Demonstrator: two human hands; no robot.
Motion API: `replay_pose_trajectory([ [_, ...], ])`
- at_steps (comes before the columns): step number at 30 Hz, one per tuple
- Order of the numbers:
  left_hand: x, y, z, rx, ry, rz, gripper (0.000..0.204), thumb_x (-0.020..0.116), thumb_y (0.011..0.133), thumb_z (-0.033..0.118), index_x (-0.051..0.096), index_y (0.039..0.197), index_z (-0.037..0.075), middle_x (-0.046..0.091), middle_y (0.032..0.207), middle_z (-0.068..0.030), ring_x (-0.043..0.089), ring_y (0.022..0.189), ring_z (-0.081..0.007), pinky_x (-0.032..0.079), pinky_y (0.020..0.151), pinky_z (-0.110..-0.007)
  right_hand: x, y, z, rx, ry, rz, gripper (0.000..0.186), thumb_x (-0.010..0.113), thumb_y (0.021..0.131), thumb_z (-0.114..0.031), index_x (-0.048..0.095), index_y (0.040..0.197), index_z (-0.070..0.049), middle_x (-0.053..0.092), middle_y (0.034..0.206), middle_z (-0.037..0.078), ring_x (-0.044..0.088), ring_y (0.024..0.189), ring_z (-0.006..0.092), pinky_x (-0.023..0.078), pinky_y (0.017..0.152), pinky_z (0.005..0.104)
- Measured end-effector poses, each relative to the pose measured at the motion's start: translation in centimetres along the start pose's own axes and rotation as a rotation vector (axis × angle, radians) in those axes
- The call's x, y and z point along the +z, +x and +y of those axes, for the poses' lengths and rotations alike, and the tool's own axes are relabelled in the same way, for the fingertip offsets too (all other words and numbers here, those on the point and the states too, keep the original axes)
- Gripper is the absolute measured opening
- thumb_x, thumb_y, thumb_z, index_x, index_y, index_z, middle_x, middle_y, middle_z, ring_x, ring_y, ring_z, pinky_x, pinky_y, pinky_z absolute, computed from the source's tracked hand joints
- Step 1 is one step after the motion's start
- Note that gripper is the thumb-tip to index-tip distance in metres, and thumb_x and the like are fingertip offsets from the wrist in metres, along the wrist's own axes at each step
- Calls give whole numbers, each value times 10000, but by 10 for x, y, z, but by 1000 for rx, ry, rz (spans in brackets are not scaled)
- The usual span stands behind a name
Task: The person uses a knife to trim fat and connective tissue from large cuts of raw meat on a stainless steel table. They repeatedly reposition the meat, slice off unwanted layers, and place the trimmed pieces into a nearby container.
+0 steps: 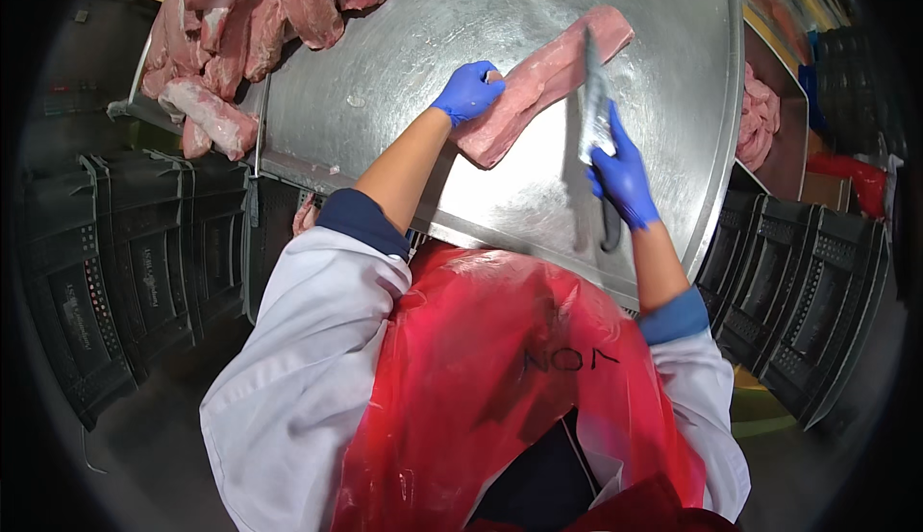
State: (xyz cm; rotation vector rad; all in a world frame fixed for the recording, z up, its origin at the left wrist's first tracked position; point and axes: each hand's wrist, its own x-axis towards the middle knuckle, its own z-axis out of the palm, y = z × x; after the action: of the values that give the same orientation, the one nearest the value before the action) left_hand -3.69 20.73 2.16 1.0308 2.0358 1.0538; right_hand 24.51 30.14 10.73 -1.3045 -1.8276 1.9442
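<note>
Left hand [469, 93]: blue-gloved, fingers curled in against the left edge of the meat, a pinkish bit showing at their tips; whether it pinches or only presses, I cannot tell
Right hand [625, 181]: blue-gloved, wrapped tightly round the dark handle of the knife [596, 119]
Blade: pointing away from the person, tip over the far part of the meat; contact unclear
Meat [540, 82]: one long pink piece, lying aslant on the metal table [375, 99], between both hands
Far left: heaped meat pieces [255, 18]
</note>
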Motion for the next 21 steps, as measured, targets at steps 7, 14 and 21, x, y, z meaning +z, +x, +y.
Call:
replay_pose_trajectory([
  [7,0,4,9,-22,-12,-93,194,645,866,195,692,938,22,678,799,-76,625,756,-145,514,727,-311,80,82,-17,26,-314,-192,793,574,915,-118,215,1620,-179,669,910,177,643,637,179,529,594,321],
  [14,-21,-9,38,39,-72,-254,185,644,850,186,693,894,13,702,793,-71,646,730,-127,516,694,-281,70,26,-4,86,-207,-308,782,549,924,-63,211,1622,-160,645,809,79,579,589,126,502,546,298],
  [21,-44,-15,29,-16,-241,-199,170,664,869,176,686,899,10,697,818,-61,653,761,-137,522,730,-287,68,-30,-2,211,-184,-463,740,556,935,-64,270,1609,-172,661,856,62,602,641,97,516,581,269],
])
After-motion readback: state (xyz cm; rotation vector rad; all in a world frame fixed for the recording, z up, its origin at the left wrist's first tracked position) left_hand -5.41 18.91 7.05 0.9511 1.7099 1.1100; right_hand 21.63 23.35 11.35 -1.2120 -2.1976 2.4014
